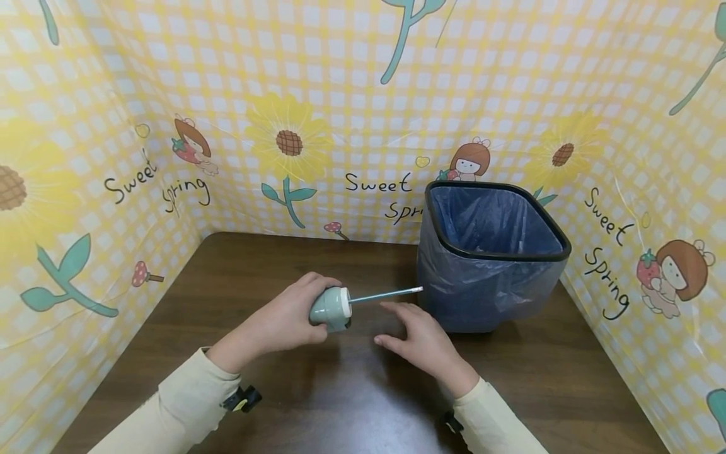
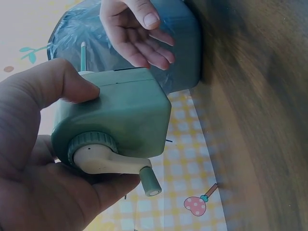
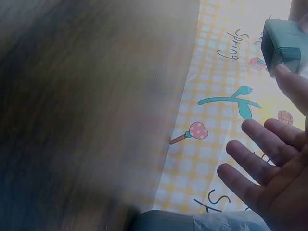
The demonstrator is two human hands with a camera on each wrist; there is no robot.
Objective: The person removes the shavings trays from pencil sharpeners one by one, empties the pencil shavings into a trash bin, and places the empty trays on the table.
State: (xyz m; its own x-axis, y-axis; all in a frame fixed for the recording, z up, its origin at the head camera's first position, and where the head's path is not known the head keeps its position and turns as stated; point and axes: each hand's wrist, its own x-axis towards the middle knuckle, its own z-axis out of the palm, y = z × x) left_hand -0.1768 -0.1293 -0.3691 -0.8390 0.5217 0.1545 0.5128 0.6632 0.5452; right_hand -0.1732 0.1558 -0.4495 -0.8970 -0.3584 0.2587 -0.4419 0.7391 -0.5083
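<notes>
Below head-frame centre, the left hand (image 1: pixel 286 317) grips one crank pencil sharpener (image 1: pixel 331 309), one pencil (image 1: pixel 387 294) in it; the empty right hand (image 1: pixel 425 339) has fingers extended. At right, one wastebasket (image 1: pixel 513 256) contains a plastic liner (image 1: pixel 482 217).

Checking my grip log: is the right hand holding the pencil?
No, the right hand holds nothing; the pencil sticks from the sharpener in the left hand.

Dark brown wooden tabletop (image 1: pixel 255 265), a bin (image 1: pixel 454 318) towards the right with black rim (image 1: pixel 510 256) and see-through plastic liner (image 1: pixel 522 287), yellow-and-white checked sheeting (image 1: pixel 351 113) behind, printed with sunflowers (image 1: pixel 289 143) and "Sweet Spring" (image 1: pixel 379 183)
</notes>
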